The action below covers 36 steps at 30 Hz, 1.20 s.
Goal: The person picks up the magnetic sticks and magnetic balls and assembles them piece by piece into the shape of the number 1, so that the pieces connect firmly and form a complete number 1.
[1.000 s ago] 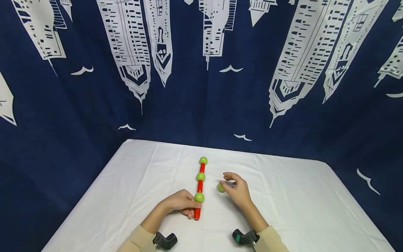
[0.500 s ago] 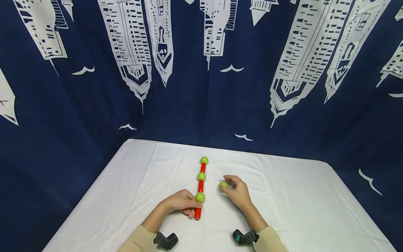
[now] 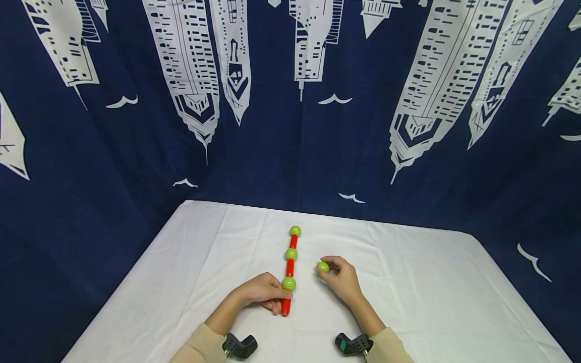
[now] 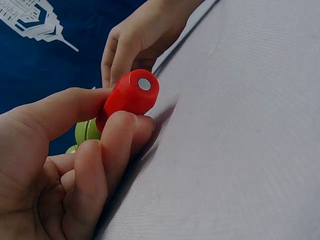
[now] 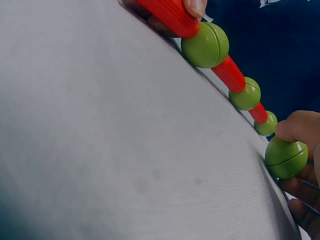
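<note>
A straight chain of three green balls and three red rods runs away from me on the table, its middle ball [image 3: 291,254] between two rods. My left hand [image 3: 259,291] pinches the nearest red rod [image 3: 285,306] between thumb and fingers. In the left wrist view, that rod's [image 4: 127,97] free end faces the camera, with a silvery disc [image 4: 144,84] set in it. To the right of the chain, my right hand [image 3: 343,280] holds a loose green ball [image 3: 323,267] between thumb and fingers. The right wrist view shows this ball [image 5: 286,159] with a seam, apart from the chain.
A white cloth [image 3: 422,292] covers the table. Behind it hangs a dark blue curtain [image 3: 272,166] printed with white buildings and birds. A black device sits on each wrist, the left one [image 3: 239,346] and the right one [image 3: 354,344], below the hands.
My right thumb and fingers have come together on the loose green ball, and the hand has drawn slightly nearer. The left hand and the chain have stayed in place.
</note>
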### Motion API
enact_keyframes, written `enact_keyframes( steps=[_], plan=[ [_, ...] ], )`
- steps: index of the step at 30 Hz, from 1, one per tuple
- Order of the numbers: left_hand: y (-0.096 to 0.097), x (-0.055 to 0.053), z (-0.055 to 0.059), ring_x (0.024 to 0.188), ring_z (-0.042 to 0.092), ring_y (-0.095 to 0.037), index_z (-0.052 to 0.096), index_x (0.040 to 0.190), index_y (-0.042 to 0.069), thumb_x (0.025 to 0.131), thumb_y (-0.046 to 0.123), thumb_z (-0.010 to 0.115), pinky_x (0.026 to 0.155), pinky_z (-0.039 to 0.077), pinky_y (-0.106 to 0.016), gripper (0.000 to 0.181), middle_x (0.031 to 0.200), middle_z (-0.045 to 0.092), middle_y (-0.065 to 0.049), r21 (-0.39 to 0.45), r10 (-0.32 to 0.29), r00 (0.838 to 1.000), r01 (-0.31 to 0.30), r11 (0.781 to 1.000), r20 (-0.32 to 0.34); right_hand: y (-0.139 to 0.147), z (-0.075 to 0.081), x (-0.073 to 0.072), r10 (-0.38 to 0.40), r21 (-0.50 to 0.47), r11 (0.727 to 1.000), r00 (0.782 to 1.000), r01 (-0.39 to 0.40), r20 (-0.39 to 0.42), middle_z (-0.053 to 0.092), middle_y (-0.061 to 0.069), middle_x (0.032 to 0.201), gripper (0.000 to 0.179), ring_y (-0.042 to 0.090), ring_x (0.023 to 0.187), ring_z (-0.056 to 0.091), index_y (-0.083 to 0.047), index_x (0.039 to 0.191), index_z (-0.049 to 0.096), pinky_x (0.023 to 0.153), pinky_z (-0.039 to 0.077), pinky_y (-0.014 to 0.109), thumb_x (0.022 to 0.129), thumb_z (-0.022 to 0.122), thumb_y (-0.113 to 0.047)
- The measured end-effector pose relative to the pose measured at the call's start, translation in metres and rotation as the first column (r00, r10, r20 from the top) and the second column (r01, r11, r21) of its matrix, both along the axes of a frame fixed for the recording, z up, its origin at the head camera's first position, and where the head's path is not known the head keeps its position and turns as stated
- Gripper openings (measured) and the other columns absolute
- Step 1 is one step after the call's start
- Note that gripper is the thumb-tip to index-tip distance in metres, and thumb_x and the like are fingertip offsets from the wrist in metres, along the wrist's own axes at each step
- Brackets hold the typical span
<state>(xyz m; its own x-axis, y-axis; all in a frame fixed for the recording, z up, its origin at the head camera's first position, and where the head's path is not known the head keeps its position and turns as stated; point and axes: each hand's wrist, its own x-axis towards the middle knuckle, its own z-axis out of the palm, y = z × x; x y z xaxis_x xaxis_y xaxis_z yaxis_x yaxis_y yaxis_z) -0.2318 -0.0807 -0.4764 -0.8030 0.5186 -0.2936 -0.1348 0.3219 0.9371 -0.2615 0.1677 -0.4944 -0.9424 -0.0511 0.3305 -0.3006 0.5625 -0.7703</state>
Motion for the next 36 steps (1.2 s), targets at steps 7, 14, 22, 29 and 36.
enact_keyframes(
  steps=[7,14,22,29,36],
  plan=[
    [0.0,0.001,0.0,0.044,0.054,-0.002,0.068,0.07,0.001,0.09,0.019,0.07,0.042,0.041,-0.011,0.027,0.054,0.061,-0.001,0.008,-0.009,1.0,0.009,1.0,-0.003,0.001,0.001,0.0,0.0,-0.016,1.0,1.0,0.0,0.008,0.068,0.006,0.1,0.026,0.022,0.091,0.063,-0.003,0.101,0.072,0.077,0.051,0.035,0.079,0.082,-0.011],
    [-0.001,0.001,0.0,0.045,0.055,-0.003,0.068,0.071,0.0,0.09,0.019,0.07,0.042,0.041,-0.011,0.027,0.054,0.062,-0.002,0.01,-0.013,1.0,0.013,1.0,0.005,0.001,0.003,0.001,-0.025,-0.05,0.998,0.999,0.026,0.035,0.069,0.005,0.096,0.027,0.02,0.087,0.062,-0.002,0.101,0.072,0.073,0.051,0.028,0.079,0.082,-0.013],
    [-0.001,0.0,0.001,0.045,0.056,-0.004,0.068,0.071,0.0,0.09,0.02,0.07,0.042,0.042,-0.011,0.028,0.054,0.061,-0.002,0.006,-0.015,1.0,0.015,1.0,-0.001,0.0,0.009,0.004,-0.027,-0.133,0.99,0.996,0.037,0.081,0.068,0.006,0.093,0.026,0.015,0.079,0.061,-0.001,0.101,0.072,0.066,0.052,0.023,0.08,0.081,-0.013],
    [-0.001,-0.002,-0.001,0.045,0.056,-0.003,0.069,0.071,0.001,0.09,0.021,0.069,0.043,0.042,-0.01,0.028,0.054,0.062,-0.001,0.001,-0.016,1.0,0.016,1.0,0.004,-0.002,0.011,0.009,-0.016,-0.174,0.984,0.993,0.037,0.12,0.068,0.006,0.093,0.028,0.015,0.077,0.062,0.0,0.103,0.071,0.064,0.052,0.023,0.081,0.08,-0.015],
    [-0.001,-0.003,-0.004,0.045,0.057,-0.004,0.069,0.07,0.001,0.09,0.021,0.07,0.043,0.042,-0.01,0.027,0.054,0.062,-0.002,0.005,-0.016,1.0,0.016,1.0,0.009,-0.006,0.014,0.016,0.015,-0.232,0.972,0.984,0.028,0.179,0.069,0.007,0.094,0.031,0.017,0.081,0.064,0.0,0.106,0.07,0.067,0.053,0.023,0.082,0.08,-0.015]
  ],
)
